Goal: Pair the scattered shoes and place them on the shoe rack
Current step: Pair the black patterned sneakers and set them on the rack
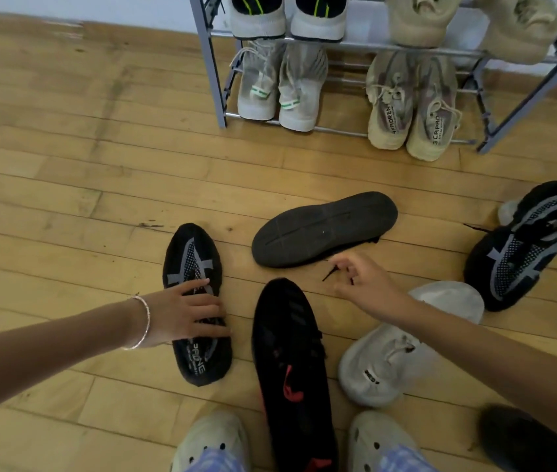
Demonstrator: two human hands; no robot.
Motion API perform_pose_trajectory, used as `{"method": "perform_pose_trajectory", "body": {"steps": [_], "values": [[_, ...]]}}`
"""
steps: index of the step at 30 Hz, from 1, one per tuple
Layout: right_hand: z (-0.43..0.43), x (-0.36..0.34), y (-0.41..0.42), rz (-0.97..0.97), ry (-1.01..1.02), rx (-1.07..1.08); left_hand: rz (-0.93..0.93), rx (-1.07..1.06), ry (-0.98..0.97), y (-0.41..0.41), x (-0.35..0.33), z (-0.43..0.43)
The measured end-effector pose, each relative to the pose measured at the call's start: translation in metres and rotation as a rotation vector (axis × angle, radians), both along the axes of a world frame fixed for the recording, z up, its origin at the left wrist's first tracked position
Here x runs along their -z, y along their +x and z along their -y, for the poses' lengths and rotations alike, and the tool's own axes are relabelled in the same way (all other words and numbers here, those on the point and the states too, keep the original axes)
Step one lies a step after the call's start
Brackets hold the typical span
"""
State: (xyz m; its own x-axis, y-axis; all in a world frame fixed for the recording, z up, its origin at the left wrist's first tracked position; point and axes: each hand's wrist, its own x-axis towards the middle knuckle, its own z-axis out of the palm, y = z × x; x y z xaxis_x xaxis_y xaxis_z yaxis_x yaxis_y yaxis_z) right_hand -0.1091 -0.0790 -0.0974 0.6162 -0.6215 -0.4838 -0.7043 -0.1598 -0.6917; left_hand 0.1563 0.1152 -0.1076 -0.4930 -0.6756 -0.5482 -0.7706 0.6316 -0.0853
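Observation:
My left hand point(188, 311) lies with straight fingers across a black shoe with grey mesh point(192, 260) on the floor at the left. Its match point(525, 247) lies far right. My right hand point(362, 277) pinches a black lace end beside an overturned black shoe point(324, 229), sole up. A black shoe with red marks point(290, 356) points away between my feet. A light grey shoe point(372, 366) lies under my right forearm, another grey one point(454, 298) behind it. The grey metal shoe rack point(207, 59) stands at the back.
The rack holds two pairs on its lower shelf, white-grey point(277, 86) and beige point(413, 103), and two pairs above. My feet in pale clogs point(216, 441) stand at the bottom edge. A dark shoe point(522, 437) sits bottom right. Wooden floor point(66, 165) stretches left.

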Motion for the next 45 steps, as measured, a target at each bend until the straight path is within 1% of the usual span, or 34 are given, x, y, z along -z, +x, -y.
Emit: {"method": "perform_pose_trajectory", "body": {"steps": [3, 4, 7, 8, 10, 12, 16, 23, 25, 28, 31, 33, 35, 36, 38, 42, 45], "values": [[0.024, 0.001, 0.016, -0.095, -0.436, -0.206, -0.044, -0.019, -0.014, 0.004, 0.008, -0.006], [0.031, 0.0, 0.021, -0.135, -0.552, -0.267, -0.059, -0.02, -0.024, 0.004, 0.009, -0.007], [0.055, -0.001, 0.034, -0.31, -0.769, -0.45, -0.085, -0.014, -0.043, 0.006, 0.012, -0.007], [0.062, 0.001, 0.037, -0.376, -0.801, -0.513, -0.086, -0.016, -0.044, 0.006, 0.013, -0.007], [0.067, 0.008, 0.042, -0.492, -0.793, -0.609, -0.081, -0.031, -0.031, 0.006, 0.015, -0.006], [0.066, 0.016, 0.045, -0.561, -0.799, -0.641, -0.065, -0.051, -0.025, 0.005, 0.017, -0.008], [0.059, 0.024, 0.049, -0.58, -0.921, -0.627, -0.089, -0.06, -0.037, 0.003, 0.019, -0.01], [0.06, 0.029, 0.047, -0.617, -1.004, -0.69, -0.111, -0.114, 0.03, 0.003, 0.027, -0.01], [0.061, 0.027, 0.048, -0.61, -0.985, -0.689, -0.121, -0.133, 0.075, 0.002, 0.027, -0.01], [0.068, 0.021, 0.049, -0.544, -0.98, -0.705, -0.15, -0.095, 0.01, 0.004, 0.025, -0.008], [0.078, 0.012, 0.05, -0.445, -0.962, -0.698, -0.159, -0.082, -0.012, 0.005, 0.029, -0.01], [0.079, 0.002, 0.05, -0.321, -0.953, -0.613, -0.161, -0.077, -0.027, 0.005, 0.028, -0.01], [0.076, -0.006, 0.049, -0.208, -0.913, -0.481, -0.145, -0.074, -0.033, 0.005, 0.026, -0.01], [0.073, -0.009, 0.048, -0.172, -0.86, -0.409, -0.137, -0.074, -0.031, 0.005, 0.027, -0.01], [0.07, -0.011, 0.044, -0.139, -0.681, -0.263, -0.129, -0.067, -0.03, 0.005, 0.026, -0.01], [0.062, -0.008, 0.04, -0.021, -0.175, 0.092, -0.103, -0.048, -0.052, 0.005, 0.022, -0.009], [0.055, -0.004, 0.04, 0.027, 0.137, 0.319, -0.11, -0.045, -0.055, 0.004, 0.021, -0.01]]}}
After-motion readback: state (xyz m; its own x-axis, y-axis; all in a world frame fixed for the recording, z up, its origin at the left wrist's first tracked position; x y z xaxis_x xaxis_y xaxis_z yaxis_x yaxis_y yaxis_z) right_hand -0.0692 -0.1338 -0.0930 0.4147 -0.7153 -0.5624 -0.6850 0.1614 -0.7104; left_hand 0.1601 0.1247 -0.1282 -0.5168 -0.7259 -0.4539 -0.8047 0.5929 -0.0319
